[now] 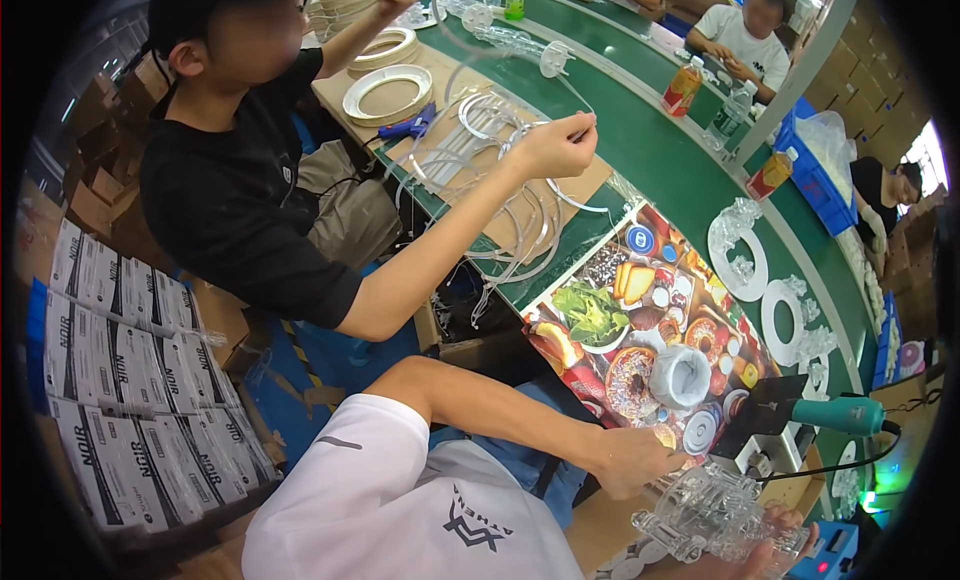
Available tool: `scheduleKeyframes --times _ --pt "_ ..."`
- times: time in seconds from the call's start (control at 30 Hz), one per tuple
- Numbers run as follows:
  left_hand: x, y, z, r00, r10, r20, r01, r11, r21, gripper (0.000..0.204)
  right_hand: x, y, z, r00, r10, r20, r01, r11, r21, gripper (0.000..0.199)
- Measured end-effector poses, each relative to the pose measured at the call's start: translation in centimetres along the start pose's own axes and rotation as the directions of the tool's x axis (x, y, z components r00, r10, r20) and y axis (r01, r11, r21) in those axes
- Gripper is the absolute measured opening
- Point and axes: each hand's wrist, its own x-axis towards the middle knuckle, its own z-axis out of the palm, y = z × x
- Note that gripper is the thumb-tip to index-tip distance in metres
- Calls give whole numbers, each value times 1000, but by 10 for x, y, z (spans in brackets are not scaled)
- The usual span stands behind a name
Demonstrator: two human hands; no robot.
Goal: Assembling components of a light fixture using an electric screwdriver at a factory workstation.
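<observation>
The clear moulded plastic part sits low in the view, around five o'clock of the picture, between the person's two hands. The left hand is at its ten o'clock edge; this grip is nearly closed, fingers bent in and tips meeting the plastic, though the part hides some of them. The right hand is at the four o'clock end, fingers curled round that end in a narrow grip, partly cut by the lower border. How firmly either hand presses, I cannot tell.

From the part, a white lined bowl stands at twelve o'clock on a food-printed mat, with a band of mat between the two. The mat's near edge runs down toward the left forearm, close beside it. At two o'clock a black panel and a teal handheld tool with a cable crowd in, so room is tighter there than over the mat. Two flat white rings lie toward one o'clock, past the mat's far edge on the green desk. A blue box is just beside the right hand, at its three o'clock. Farther off, at eleven o'clock, a co-worker's hand is raised above coiled clear tubing.
</observation>
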Motion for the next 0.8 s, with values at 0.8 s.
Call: scheduleKeyframes --times 0.8 --pt "-12 1 -69 840 -530 120 185 71 -980 61 -21 56 12 741 -488 -461 544 839 -15 73"
